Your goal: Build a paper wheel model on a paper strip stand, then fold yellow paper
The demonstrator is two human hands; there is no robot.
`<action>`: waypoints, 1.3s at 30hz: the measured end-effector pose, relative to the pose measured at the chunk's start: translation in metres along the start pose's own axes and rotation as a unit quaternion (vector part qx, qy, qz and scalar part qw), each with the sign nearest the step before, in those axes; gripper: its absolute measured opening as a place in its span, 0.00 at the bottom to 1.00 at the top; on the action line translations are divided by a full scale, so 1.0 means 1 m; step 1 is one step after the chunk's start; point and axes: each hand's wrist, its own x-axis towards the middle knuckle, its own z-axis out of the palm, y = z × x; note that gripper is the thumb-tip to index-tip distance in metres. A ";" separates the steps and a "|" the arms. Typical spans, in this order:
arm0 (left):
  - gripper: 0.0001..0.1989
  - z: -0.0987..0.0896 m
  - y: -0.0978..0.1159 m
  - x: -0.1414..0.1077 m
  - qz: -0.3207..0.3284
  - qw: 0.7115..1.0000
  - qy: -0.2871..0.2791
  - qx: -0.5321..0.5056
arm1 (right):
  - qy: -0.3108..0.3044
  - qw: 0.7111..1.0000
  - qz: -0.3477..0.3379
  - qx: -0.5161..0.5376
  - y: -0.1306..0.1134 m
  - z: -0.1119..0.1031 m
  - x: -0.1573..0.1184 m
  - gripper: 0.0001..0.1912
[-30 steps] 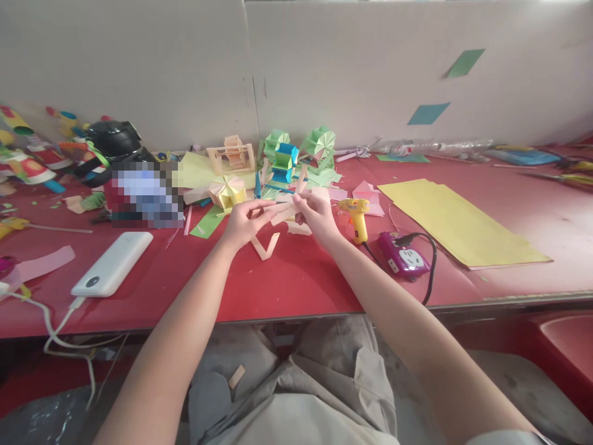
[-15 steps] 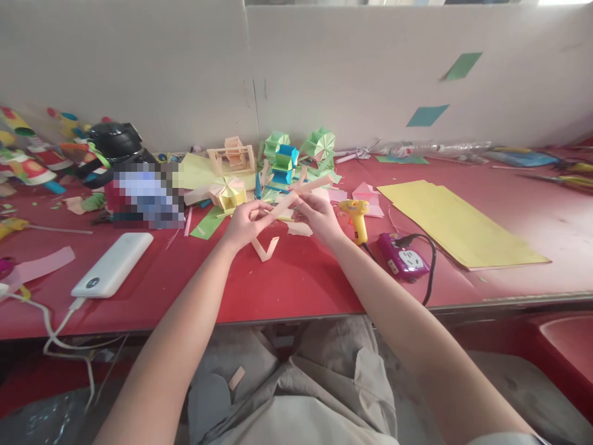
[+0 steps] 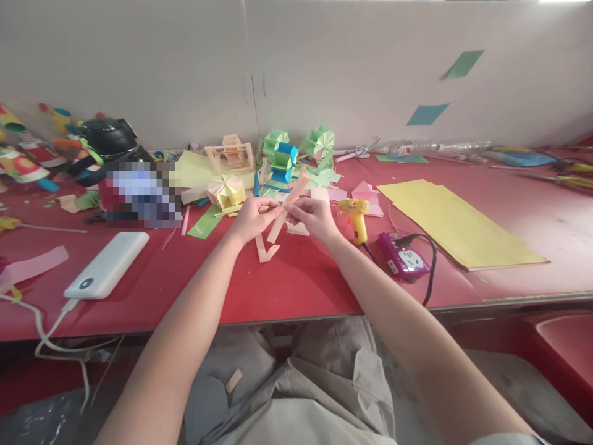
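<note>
My left hand (image 3: 254, 219) and my right hand (image 3: 315, 217) meet over the table, fingertips pinched on a pale peach paper strip (image 3: 277, 227). The strip slants between them, its upper part pointing up and away and its lower end hanging below the fingers. Under it on the red table (image 3: 287, 290) lies a folded V-shaped paper strip (image 3: 265, 252). Just beyond the hands stand a blue and green folded paper wheel (image 3: 284, 162) and a yellow paper piece (image 3: 230, 196). A yellow glue gun (image 3: 356, 217) is right of my right hand.
A purple power socket (image 3: 404, 256) with a black cable sits at the right, beside yellow paper sheets (image 3: 463, 222). At the left are a white power bank (image 3: 107, 266) and a black bag (image 3: 109, 139). Green paper wheels (image 3: 319, 143) and scraps stand near the wall.
The held strip has turned from a shallow slant to a steeper one. My hands have drawn closer together, the left one moving right. The V-shaped strip has shifted slightly.
</note>
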 end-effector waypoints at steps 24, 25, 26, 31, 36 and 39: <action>0.08 -0.001 -0.007 0.003 -0.025 0.999 0.013 -0.029 | 0.001 0.994 -0.090 -0.069 -0.003 0.008 -0.010 0.15; 0.08 -0.001 -0.008 0.004 -0.026 0.999 0.017 -0.032 | -0.002 0.992 -0.102 -0.074 -0.003 0.008 -0.011 0.15; 0.08 0.000 -0.009 0.005 -0.026 0.999 0.020 -0.033 | -0.007 0.990 -0.114 -0.080 -0.003 0.008 -0.011 0.15; 0.06 0.000 -0.010 0.005 -0.042 0.997 0.026 -0.062 | -0.036 0.984 -0.142 -0.098 -0.002 0.005 -0.011 0.16; 0.14 -0.002 -0.008 0.004 -0.057 0.992 0.014 -0.115 | -0.058 0.979 -0.154 -0.117 -0.004 0.002 -0.011 0.17; 0.16 -0.004 -0.009 0.004 -0.041 0.996 0.028 -0.078 | -0.058 0.987 -0.120 -0.089 -0.008 0.002 -0.011 0.17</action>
